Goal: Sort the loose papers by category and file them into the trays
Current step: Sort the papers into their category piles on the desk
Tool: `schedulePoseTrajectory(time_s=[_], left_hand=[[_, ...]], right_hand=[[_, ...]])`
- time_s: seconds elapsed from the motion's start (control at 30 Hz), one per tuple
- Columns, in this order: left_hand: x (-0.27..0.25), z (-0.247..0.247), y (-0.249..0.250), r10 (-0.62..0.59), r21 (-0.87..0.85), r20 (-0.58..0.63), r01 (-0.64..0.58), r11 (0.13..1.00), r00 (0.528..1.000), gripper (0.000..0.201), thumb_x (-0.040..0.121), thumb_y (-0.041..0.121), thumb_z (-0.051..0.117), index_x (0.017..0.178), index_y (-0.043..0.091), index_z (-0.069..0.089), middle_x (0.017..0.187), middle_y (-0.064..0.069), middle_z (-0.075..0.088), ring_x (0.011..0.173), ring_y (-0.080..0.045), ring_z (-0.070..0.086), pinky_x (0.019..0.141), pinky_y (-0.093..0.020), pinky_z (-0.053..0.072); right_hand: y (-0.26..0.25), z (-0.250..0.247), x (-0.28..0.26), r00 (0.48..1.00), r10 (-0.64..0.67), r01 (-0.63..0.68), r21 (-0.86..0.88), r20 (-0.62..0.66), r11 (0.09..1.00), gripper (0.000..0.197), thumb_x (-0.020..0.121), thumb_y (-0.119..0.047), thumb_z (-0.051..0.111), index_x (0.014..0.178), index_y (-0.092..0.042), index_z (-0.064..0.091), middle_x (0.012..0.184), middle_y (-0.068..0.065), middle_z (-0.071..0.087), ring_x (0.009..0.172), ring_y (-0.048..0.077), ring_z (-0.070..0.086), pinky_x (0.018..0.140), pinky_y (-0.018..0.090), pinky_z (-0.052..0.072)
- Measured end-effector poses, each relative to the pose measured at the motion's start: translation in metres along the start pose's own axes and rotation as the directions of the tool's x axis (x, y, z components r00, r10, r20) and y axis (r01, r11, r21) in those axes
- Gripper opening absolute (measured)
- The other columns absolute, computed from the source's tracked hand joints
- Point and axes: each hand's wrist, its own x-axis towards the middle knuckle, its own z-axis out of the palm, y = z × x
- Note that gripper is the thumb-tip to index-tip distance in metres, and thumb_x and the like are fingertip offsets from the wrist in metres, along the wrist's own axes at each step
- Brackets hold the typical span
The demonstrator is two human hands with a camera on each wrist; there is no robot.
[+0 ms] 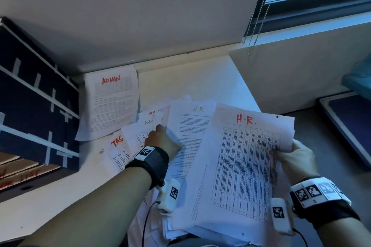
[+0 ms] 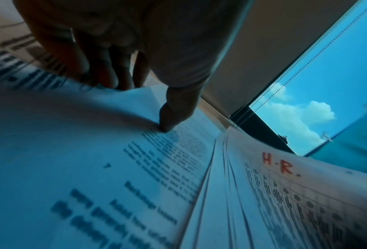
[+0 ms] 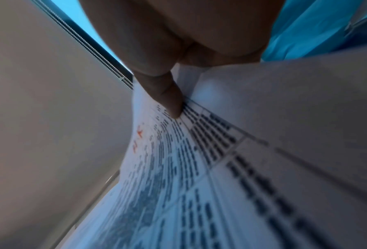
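Observation:
Loose papers lie fanned out on the white desk [image 1: 220, 82]. My right hand [image 1: 281, 151] grips the right edge of a thick stack [image 1: 245, 166] topped by a table sheet marked "H.R." in red; its thumb [image 3: 172, 104] lies on top. My left hand [image 1: 160, 136] pinches the left edge of a text sheet marked "H.R." [image 1: 190, 126], with the thumb [image 2: 167, 121] on the print and the fingers [image 2: 112, 79] curled at the lifted edge. A sheet marked "ADMIN" [image 1: 112, 102] lies behind. Dark blue stacked trays [image 1: 36, 106] stand at the left.
Sheets marked "Adm" [image 1: 140, 132] and "TAS" [image 1: 117, 146] lie under my left hand. Brown labelled cardboard [image 1: 20, 174] sits below the trays. Another dark blue tray [image 1: 349, 126] and a teal bag [image 1: 361, 78] are at the right. A blind chain [image 1: 259, 16] hangs by the window.

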Motion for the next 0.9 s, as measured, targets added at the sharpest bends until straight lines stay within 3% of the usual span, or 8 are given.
schedulePoseTrajectory(time_s=[0.1,0.23,0.43,0.5,0.6,0.67,0.83,0.9], left_hand=[[-0.002,-0.003,0.001,-0.026,0.047,-0.051,0.028,0.998,0.998,0.078,0.065,0.052,0.079,0.128,0.019,0.046,0.128,-0.009,0.05,0.116,-0.03,0.053,0.098,-0.04,0.049],[0.002,-0.005,-0.006,0.029,-0.095,-0.032,-0.031,0.995,0.999,0.042,0.081,0.026,0.074,0.111,0.02,0.045,0.115,-0.002,0.06,0.088,-0.023,0.061,0.08,-0.032,0.052],[-0.003,-0.003,-0.004,0.055,-0.012,-0.033,-0.055,0.998,0.998,0.08,0.071,0.054,0.076,0.136,0.02,0.041,0.129,-0.007,0.049,0.11,-0.027,0.058,0.088,-0.033,0.052],[-0.002,-0.001,-0.002,0.066,0.038,0.006,-0.066,0.997,0.998,0.088,0.068,0.058,0.075,0.139,0.02,0.039,0.129,-0.006,0.054,0.107,-0.026,0.061,0.083,-0.033,0.053],[-0.002,-0.003,0.001,0.069,-0.057,0.033,-0.067,0.996,0.997,0.075,0.074,0.047,0.08,0.13,0.017,0.041,0.117,-0.001,0.063,0.089,-0.021,0.062,0.06,-0.027,0.045],[-0.004,-0.004,0.0,0.082,-0.053,-0.012,-0.082,0.995,0.997,0.058,0.077,0.038,0.081,0.114,0.017,0.043,0.102,0.001,0.061,0.078,-0.019,0.057,0.052,-0.025,0.036],[-0.016,-0.005,-0.003,0.207,-0.104,-0.074,-0.214,0.971,0.976,0.03,0.084,0.021,0.072,0.077,0.02,0.043,0.071,0.004,0.049,0.064,-0.017,0.044,0.054,-0.027,0.034],[-0.027,-0.008,-0.006,0.363,-0.241,-0.032,-0.36,0.901,0.931,0.027,0.087,0.015,0.068,0.073,0.021,0.046,0.072,0.006,0.054,0.065,-0.014,0.048,0.054,-0.023,0.038]], right_hand=[[-0.001,0.0,-0.003,0.999,-0.003,-0.005,0.178,0.044,0.984,0.033,0.062,0.008,0.082,0.083,-0.015,0.072,0.075,-0.007,0.075,0.085,0.022,0.067,0.084,0.036,0.054],[-0.004,-0.006,-0.005,0.976,-0.102,0.022,0.376,0.193,0.926,0.03,0.064,0.01,0.076,0.085,-0.011,0.072,0.081,0.004,0.075,0.072,0.019,0.069,0.064,0.028,0.058],[-0.006,-0.011,-0.004,0.927,-0.148,-0.005,0.406,0.344,0.914,0.028,0.049,-0.016,0.087,0.061,-0.008,0.063,0.067,0.025,0.059,0.053,0.024,0.056,0.052,0.026,0.041],[-0.008,-0.006,-0.005,0.904,-0.179,0.0,0.419,0.388,0.908,0.042,0.042,-0.026,0.094,0.061,-0.006,0.062,0.072,0.028,0.063,0.059,0.029,0.061,0.053,0.03,0.048],[-0.018,0.001,-0.01,0.876,-0.209,0.001,0.431,0.436,0.902,0.016,0.06,0.004,0.078,0.061,-0.004,0.065,0.077,0.021,0.07,0.066,0.029,0.066,0.058,0.032,0.053],[-0.021,0.003,-0.011,0.881,-0.205,0.002,0.431,0.427,0.902,0.024,0.066,0.017,0.066,0.059,-0.006,0.066,0.074,0.018,0.071,0.065,0.027,0.067,0.056,0.031,0.055],[-0.017,0.004,-0.013,0.86,-0.205,-0.018,0.429,0.467,0.903,0.023,0.055,-0.006,0.087,0.06,-0.007,0.065,0.099,0.033,0.069,0.086,0.039,0.069,0.072,0.042,0.055],[-0.013,0.003,-0.011,0.86,-0.197,-0.04,0.446,0.471,0.894,0.02,0.061,0.004,0.081,0.059,-0.006,0.064,0.111,0.031,0.067,0.1,0.043,0.067,0.084,0.05,0.051]])
